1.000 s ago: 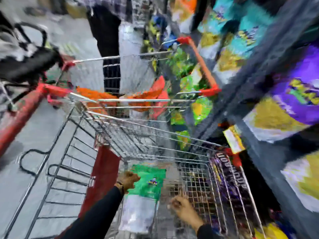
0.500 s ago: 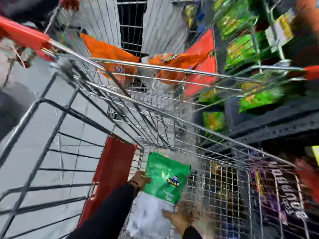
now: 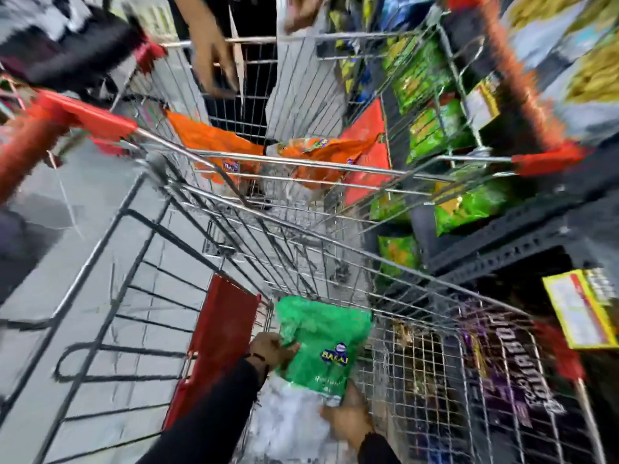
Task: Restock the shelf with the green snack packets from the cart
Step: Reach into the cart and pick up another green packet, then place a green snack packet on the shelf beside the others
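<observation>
A green snack packet (image 3: pixel 321 343) with a clear lower half and a blue logo is held low inside the wire cart (image 3: pixel 301 236). My left hand (image 3: pixel 269 349) grips its left edge. My right hand (image 3: pixel 348 420) holds its lower right corner from below. Both sleeves are black. The shelf (image 3: pixel 502 242) stands to the right of the cart, with bright green packets (image 3: pixel 469 205) on it.
Orange packets (image 3: pixel 214 142) lie in a second cart ahead, with red handles (image 3: pixel 87 118). Another person's hands (image 3: pixel 211 58) reach over that cart's far rim. A yellow price tag (image 3: pixel 579 309) hangs on the shelf edge. Purple packets (image 3: pixel 502 363) sit low at right. Grey floor lies left.
My right hand moved from the cart's mesh onto the packet's lower corner. The packet is now held in both hands and sits higher. The view tilted and another person's hands came into sight.
</observation>
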`<state>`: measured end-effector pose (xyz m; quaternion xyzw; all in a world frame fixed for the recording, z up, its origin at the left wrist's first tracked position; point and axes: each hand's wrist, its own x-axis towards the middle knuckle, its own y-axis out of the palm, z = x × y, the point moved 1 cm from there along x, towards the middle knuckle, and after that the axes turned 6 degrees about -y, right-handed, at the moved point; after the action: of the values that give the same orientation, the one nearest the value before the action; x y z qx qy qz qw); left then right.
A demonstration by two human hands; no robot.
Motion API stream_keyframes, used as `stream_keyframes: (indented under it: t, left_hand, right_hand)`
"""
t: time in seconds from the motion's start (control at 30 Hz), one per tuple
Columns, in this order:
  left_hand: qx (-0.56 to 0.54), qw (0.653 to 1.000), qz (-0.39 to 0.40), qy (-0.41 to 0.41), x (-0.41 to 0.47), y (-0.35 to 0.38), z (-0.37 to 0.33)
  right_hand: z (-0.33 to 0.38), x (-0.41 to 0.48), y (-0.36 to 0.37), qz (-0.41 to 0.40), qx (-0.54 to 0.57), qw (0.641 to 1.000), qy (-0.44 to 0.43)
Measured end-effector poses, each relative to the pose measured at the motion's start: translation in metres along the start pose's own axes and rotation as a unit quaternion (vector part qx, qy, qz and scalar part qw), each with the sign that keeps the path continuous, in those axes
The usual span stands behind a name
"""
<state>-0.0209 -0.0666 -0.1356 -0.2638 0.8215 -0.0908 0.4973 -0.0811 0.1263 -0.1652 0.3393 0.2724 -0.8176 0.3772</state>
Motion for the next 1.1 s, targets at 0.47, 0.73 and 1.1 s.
stream_keyframes:
  t: [0.47,0.73,1.1]
  left_hand:
    - [0.073,0.949,-0.089,0.293,-0.204,-0.028,-0.130]
    - [0.023,0.868,0.108,0.483,-0.363,0.068,-0.178]
    - [0.120,0.663,0.299,0.676,-0.576,0.306,-0.153]
  right_hand:
    - [0.072,-0.187,-0.103,-0.136,0.116,0.943,-0.280]
    - [0.000,-0.369,-0.195,-0.274,0.125,0.868,-0.394]
    - [-0.208,-0.603,-0.250,-0.585,0.135,0.727,-0.333]
